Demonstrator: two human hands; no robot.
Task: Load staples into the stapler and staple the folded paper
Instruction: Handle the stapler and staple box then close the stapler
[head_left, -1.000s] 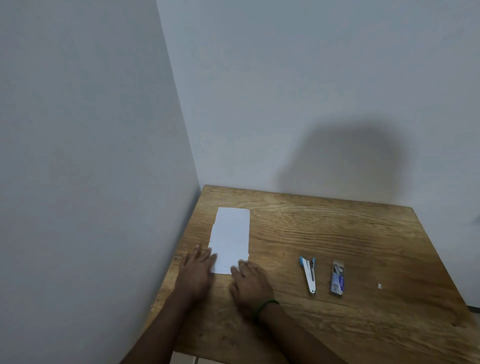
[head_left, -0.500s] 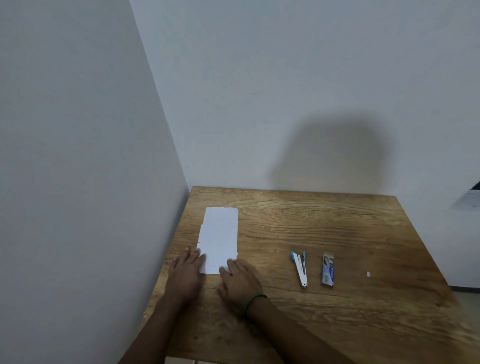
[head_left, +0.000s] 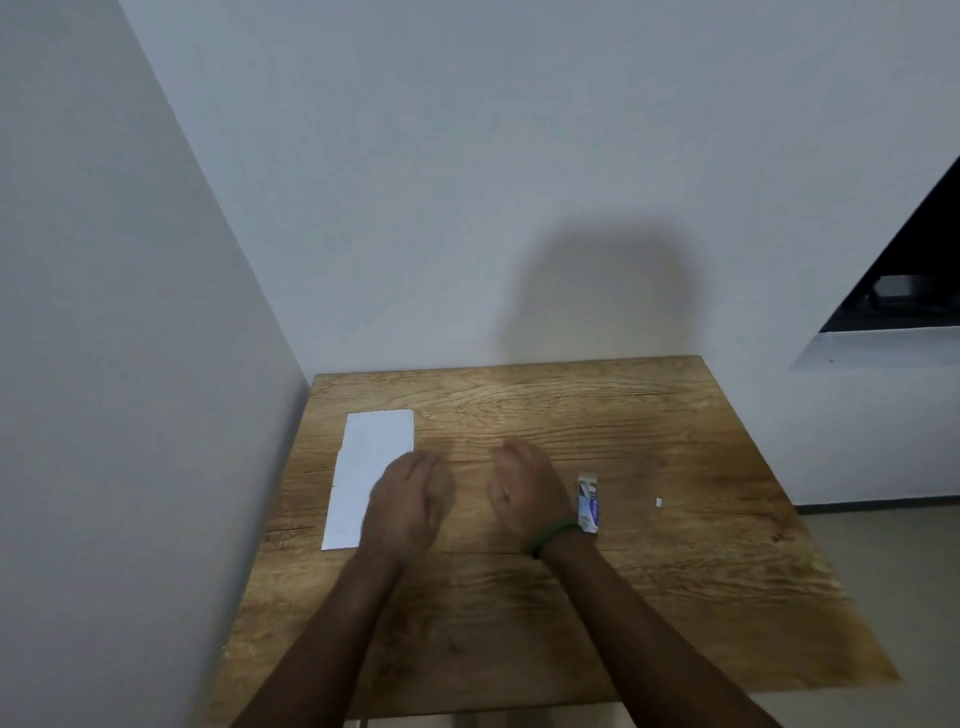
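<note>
A folded white paper (head_left: 370, 467) lies flat on the left side of the wooden table (head_left: 675, 571). My left hand (head_left: 409, 501) hovers over the paper's right edge, blurred, with nothing visible in it. My right hand (head_left: 524, 493), a green band at its wrist, is just left of the small blue-and-white staple box (head_left: 588, 503). The stapler is hidden under my right hand. Whether that hand is touching or gripping the stapler cannot be made out.
The table stands in a corner, with one wall along its left edge and another behind it. A tiny white scrap (head_left: 658, 502) lies to the right of the staple box. A dark opening (head_left: 904, 291) shows in the wall at far right.
Both hands have left the paper's near end and moved right. My right hand now covers the spot where the stapler lay. The camera view has swung right.
</note>
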